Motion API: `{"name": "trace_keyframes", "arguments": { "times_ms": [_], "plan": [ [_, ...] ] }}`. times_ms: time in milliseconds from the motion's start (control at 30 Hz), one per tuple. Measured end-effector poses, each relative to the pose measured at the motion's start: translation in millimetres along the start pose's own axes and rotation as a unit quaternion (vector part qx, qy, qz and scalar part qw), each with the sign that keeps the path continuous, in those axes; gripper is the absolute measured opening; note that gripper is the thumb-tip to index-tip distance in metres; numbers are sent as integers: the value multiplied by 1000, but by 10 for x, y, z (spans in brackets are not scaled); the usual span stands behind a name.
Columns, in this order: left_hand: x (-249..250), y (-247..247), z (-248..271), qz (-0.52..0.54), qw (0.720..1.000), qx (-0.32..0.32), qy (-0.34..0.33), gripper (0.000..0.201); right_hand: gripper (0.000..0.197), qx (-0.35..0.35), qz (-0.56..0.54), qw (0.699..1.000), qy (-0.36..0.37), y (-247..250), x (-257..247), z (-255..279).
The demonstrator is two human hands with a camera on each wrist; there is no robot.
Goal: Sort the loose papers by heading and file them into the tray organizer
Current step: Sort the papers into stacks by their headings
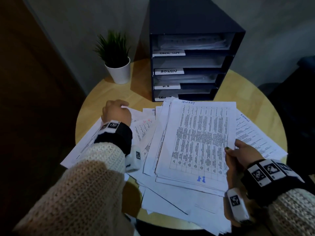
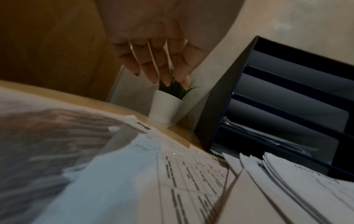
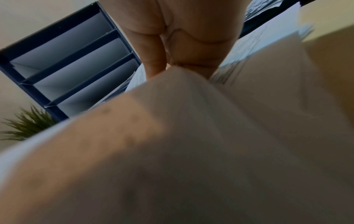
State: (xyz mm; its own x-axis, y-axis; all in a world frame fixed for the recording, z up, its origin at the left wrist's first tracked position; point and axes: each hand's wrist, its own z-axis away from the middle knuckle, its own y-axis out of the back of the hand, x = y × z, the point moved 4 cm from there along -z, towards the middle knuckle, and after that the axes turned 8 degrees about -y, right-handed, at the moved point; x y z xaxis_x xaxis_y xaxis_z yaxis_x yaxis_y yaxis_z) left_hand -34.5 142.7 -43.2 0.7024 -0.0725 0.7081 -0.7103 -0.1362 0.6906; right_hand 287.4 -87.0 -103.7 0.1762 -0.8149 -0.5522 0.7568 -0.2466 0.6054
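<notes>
A round wooden counter [image 1: 105,92] carries a spread of loose papers [image 1: 170,198]. The dark organizer [image 1: 190,28] stands at the far edge, its open trays facing the person. White labels sit on the tray fronts; "ADMIN" [image 1: 169,71] and "H.R" [image 1: 166,86] are legible, the top and bottom labels are not clearly readable.

A stack [image 1: 196,143] of printed table sheets lies at the centre of the counter, its far edge just in front of the lowest tray. The top sheet bears a handwritten heading at its far edge and a blue mark at its near edge.

The right hand [image 1: 242,155] grips the right edge of the stack: thumb on top, fingers [image 3: 153,50] apparently curled under the sheets, though the wrist view is blurred.

The left hand [image 1: 116,113] is over the papers left of the stack. Its fingers [image 2: 153,63] are extended, close together and slightly curved, holding nothing.

A sheet headed "ADMIN" [image 1: 255,133] lies right of the stack, partly under it. A sheet with red marking [image 1: 144,125] lies beside the left hand.

A plant [image 1: 114,48] in a white pot [image 1: 119,72] stands left of the organizer.
</notes>
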Motion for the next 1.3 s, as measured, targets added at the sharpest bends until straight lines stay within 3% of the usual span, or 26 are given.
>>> {"name": "trace_keyframes", "arguments": {
  "times_ms": [100,167,300,433,467,533,600,700,833,1000,1167,1300],
  "plan": [
    [115,-272,-148,25,994,-101,-23,35,31,-8,-5,1000,-2,-3,-2,-32],
    [100,-514,-202,66,985,-158,-5,35,38,-13,-9,1000,-11,-7,2,-64],
    [38,-784,-256,99,972,-201,72,27,46,-22,-2,1000,-20,-13,41,-145],
    [126,-848,-279,90,966,-211,120,41,37,-25,-7,1000,-5,10,38,-167],
    [168,-835,-265,88,965,-212,125,44,34,-29,-15,999,-3,7,33,-170],
    [241,-798,-208,31,970,-232,72,44,30,-36,-28,999,-2,-4,36,-194],
    [307,-756,-251,35,970,-223,89,37,23,-39,-42,998,3,-8,40,-204],
    [326,-728,-303,-77,972,-224,0,26,18,-36,-57,998,7,-9,57,-221],
    [461,-562,-274,-30,984,-159,-70,13,17,-35,-68,997,5,-7,68,-214],
    [702,-344,-199,-10,987,-98,-130,9,19,-33,-63,997,2,9,57,-151],
    [1067,-68,-114,-110,966,-55,-226,16,21,-23,-64,998,8,25,48,-65],
    [1318,144,-105,-28,967,-42,-251,16,19,-20,-66,998,1,19,43,-12]
  ]
}}
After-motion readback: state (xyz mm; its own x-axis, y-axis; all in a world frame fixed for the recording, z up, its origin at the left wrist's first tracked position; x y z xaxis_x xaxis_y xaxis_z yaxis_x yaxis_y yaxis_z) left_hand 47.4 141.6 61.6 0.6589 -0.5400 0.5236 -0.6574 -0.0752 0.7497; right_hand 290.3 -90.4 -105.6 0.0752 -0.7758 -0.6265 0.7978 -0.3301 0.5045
